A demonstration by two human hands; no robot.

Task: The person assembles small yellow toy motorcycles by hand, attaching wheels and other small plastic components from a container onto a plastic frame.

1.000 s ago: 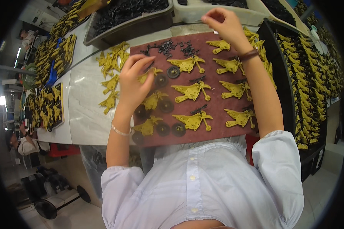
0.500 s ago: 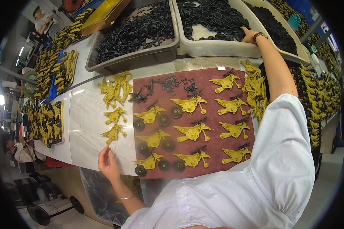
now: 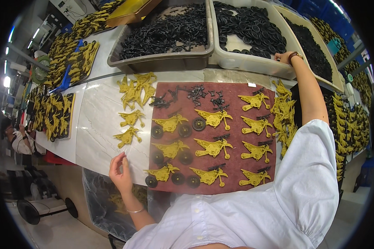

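Note:
A maroon mat (image 3: 237, 93) lies on the white table (image 3: 97, 124) with rows of yellow plastic body parts (image 3: 214, 147) on it. Black wheels (image 3: 198, 123) sit beside the left rows, and small black pieces (image 3: 195, 93) lie at the mat's far edge. My left hand (image 3: 120, 172) rests at the near table edge, left of the mat, fingers apart and empty. My right hand (image 3: 284, 58) reaches far right to the rim of a white bin (image 3: 245, 63) of black rings; its fingers are curled over the rim, and any grip is hidden.
A grey bin (image 3: 166, 62) of black parts stands behind the mat, with another bin (image 3: 316, 50) of black parts further right. Loose yellow parts (image 3: 133, 89) lie left of the mat and a pile (image 3: 284, 112) on its right. Trays of yellow parts (image 3: 54, 116) line the left. Another person (image 3: 18, 139) is at far left.
My right arm has stretched from the mat's far edge out to the white bin of rings. My left hand has left the mat and dropped to the near table edge.

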